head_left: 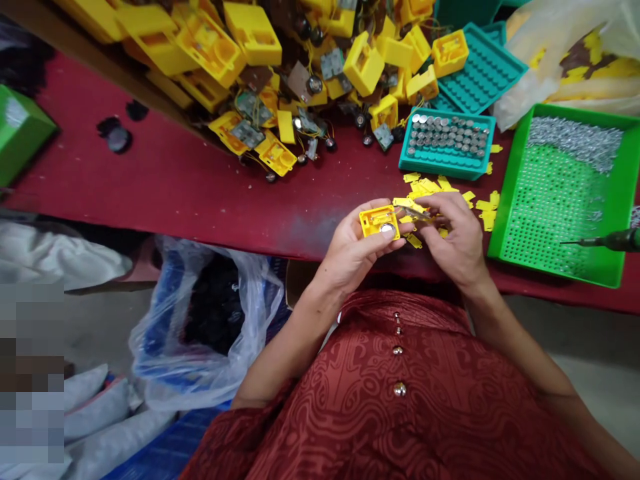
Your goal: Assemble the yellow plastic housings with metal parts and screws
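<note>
My left hand (353,240) is closed around a small yellow plastic case (371,222), its open side up. Under the thumb in the case's round recess lies a silvery button cell (387,228). Just to the right, my right hand (450,230) pinches a thin, dark metal tool (417,212), perhaps tweezers, pointing toward the case. Close to its tip is a small yellow cover (404,202); whether a hand holds that piece I cannot tell. Loose yellow covers (425,188) lie scattered on the table under and behind my right hand.
A teal tray (445,170) of button cells stands behind my hands. On the right, a green basket (555,277) holds screws, with a screwdriver bit (580,241) over it. Yellow cases with wired circuit boards (250,110) heap up at the back. A plastic-lined blue crate (160,293) stands lower left.
</note>
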The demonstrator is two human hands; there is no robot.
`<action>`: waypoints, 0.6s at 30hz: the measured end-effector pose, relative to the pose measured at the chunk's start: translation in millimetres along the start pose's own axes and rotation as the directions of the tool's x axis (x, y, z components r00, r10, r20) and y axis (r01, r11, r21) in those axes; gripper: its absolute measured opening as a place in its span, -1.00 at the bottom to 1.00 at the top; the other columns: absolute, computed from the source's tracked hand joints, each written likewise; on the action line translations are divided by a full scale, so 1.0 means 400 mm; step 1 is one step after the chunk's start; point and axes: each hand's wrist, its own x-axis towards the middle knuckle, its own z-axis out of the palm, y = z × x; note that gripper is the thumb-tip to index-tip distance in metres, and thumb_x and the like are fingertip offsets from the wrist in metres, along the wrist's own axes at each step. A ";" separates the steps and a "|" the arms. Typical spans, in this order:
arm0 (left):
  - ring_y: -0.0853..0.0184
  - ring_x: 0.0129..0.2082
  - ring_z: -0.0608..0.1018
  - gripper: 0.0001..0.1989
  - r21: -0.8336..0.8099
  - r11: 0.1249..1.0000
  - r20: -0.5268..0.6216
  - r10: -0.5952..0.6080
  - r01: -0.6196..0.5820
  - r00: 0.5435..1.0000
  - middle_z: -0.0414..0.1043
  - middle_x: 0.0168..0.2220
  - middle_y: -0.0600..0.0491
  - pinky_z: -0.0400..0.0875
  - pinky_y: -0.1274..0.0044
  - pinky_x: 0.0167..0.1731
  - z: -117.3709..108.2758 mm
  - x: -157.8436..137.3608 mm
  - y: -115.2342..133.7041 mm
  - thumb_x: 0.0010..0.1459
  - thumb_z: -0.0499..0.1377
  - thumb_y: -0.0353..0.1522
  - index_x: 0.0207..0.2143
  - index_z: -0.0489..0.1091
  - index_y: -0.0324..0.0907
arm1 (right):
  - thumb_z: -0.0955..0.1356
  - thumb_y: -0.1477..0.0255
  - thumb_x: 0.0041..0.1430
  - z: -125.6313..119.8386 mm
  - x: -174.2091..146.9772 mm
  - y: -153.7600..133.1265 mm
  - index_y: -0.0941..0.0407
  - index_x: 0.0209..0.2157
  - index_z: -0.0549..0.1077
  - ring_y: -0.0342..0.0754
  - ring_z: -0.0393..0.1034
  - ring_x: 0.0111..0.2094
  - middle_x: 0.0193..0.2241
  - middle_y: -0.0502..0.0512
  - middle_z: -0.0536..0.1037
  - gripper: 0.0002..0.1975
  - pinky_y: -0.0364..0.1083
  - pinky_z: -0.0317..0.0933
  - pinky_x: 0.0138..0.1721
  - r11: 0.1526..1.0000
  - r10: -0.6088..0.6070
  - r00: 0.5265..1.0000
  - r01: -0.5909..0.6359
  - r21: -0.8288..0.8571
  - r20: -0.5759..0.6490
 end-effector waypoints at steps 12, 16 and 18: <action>0.36 -0.17 0.73 -0.47 0.073 0.987 -0.067 0.146 -0.141 0.987 0.68 -0.09 0.07 0.65 0.59 -0.20 -0.020 0.022 -0.036 -0.04 0.54 -0.38 -0.04 0.43 -0.12 | 0.41 0.48 0.38 -0.024 0.021 -0.117 0.06 -0.21 0.64 -0.10 0.60 -0.25 -0.26 0.04 0.69 -0.89 -0.08 0.51 -0.18 0.992 -0.126 0.992 0.126 0.019 -0.018; 0.35 -0.12 0.70 -0.48 0.071 0.987 -0.057 0.147 -0.143 0.987 0.68 -0.06 0.06 0.64 0.58 -0.17 -0.026 0.019 -0.038 -0.02 0.51 -0.37 -0.03 0.42 -0.12 | 0.41 0.56 0.36 -0.017 0.018 -0.133 0.08 -0.20 0.63 -0.12 0.62 -0.23 -0.26 0.03 0.69 -0.87 -0.10 0.50 -0.16 0.982 -0.178 0.983 0.176 0.070 0.033; 0.32 -0.10 0.71 -0.48 0.086 0.987 -0.053 0.141 -0.136 0.989 0.67 -0.05 0.05 0.64 0.55 -0.15 -0.028 0.013 -0.035 0.00 0.50 -0.36 -0.01 0.42 -0.12 | 0.41 0.53 0.37 -0.017 0.016 -0.126 0.08 -0.19 0.63 -0.10 0.62 -0.22 -0.24 0.04 0.69 -0.88 -0.08 0.52 -0.14 0.989 -0.137 0.990 0.135 0.062 0.033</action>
